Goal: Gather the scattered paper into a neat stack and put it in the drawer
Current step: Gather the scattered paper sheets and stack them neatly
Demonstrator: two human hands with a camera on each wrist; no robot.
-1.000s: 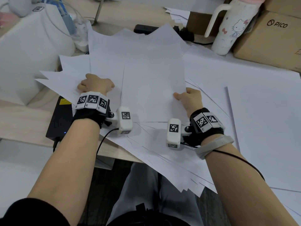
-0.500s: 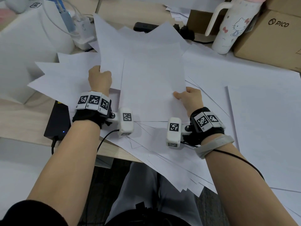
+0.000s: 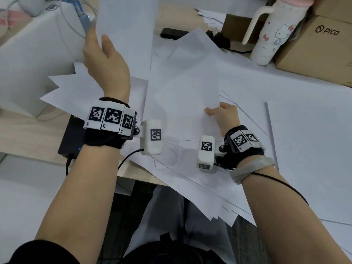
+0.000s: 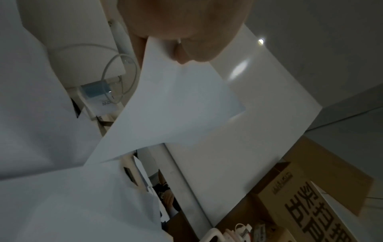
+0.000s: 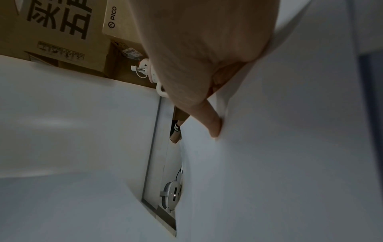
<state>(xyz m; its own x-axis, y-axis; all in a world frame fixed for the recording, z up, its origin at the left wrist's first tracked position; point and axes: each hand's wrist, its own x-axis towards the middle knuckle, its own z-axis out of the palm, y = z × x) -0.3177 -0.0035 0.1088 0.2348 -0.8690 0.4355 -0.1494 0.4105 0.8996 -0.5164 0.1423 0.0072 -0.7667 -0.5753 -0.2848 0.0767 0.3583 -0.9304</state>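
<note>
White paper sheets (image 3: 190, 88) lie fanned and overlapping across the desk, some hanging over its near edge. My left hand (image 3: 102, 60) is raised above the desk's left side and pinches a lifted sheet (image 3: 127, 25) by its lower edge; in the left wrist view the thumb presses on that sheet (image 4: 178, 101). My right hand (image 3: 224, 115) grips the right edge of the top sheet of the central pile, thumb on top. In the right wrist view the right hand's fingers (image 5: 209, 121) curl round the paper (image 5: 290, 147). No drawer is in view.
A white Hello Kitty tumbler (image 3: 276, 33) and a brown PICO carton (image 3: 320, 44) stand at the back right. A white box (image 3: 36, 54) with cables sits at the left. A black device (image 3: 70, 138) lies at the desk's front left, a black power strip (image 3: 171, 33) behind the pile.
My left hand has risen from the pile's left side, lifting a sheet up and away from the desk. The right hand has kept its hold on the pile's right edge.
</note>
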